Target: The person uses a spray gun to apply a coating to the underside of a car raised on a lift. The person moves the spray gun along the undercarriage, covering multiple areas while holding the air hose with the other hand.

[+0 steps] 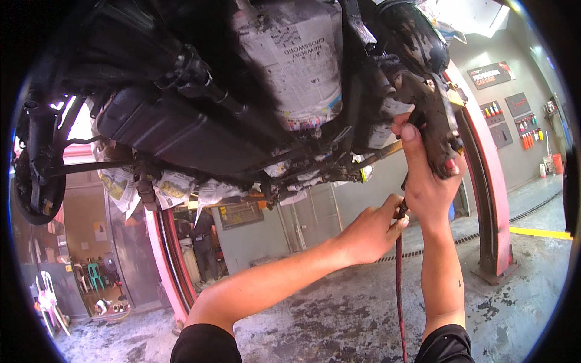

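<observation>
My right hand (431, 196) is raised and wrapped round a metal spray gun (437, 115) smeared with black, its thumb pointing up. A dark, blotched container (417, 36) shows just above the gun. Below that grip, my left hand (374, 235) pinches the dark upper end of a red air hose (399, 290), close under my right wrist. From there the hose hangs straight down. Overhead is the black underside of a raised vehicle (181, 130). Newspaper (296, 60) covers one part of it, and its lower edge is spotted with colour.
Red lift posts stand at right (493, 199) and left (166, 260). More newspaper (175, 187) hangs along the far underside. A person (204, 242) in dark clothes is at the back. Tool boards (526, 124) line the right wall, and a floor drain (532, 209) crosses the stained concrete.
</observation>
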Demonstrator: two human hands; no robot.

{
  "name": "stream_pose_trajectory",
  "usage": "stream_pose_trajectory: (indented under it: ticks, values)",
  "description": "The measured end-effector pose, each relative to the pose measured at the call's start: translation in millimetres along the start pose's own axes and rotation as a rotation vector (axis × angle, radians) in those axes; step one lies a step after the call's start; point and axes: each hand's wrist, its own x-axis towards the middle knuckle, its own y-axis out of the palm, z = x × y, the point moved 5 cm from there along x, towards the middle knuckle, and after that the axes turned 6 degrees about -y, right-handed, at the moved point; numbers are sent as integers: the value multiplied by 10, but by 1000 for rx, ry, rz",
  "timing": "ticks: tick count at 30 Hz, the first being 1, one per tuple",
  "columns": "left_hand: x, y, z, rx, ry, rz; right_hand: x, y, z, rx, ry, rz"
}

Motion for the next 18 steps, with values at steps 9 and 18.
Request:
stream_pose_trajectory:
  ticks: [9,18]
  values:
    - [-282,551,293,44,-47,121,-624,-294,99,-161,39,64]
    - [-556,853,384,-70,-151,221,-1038,-629,76,-91,36,85]
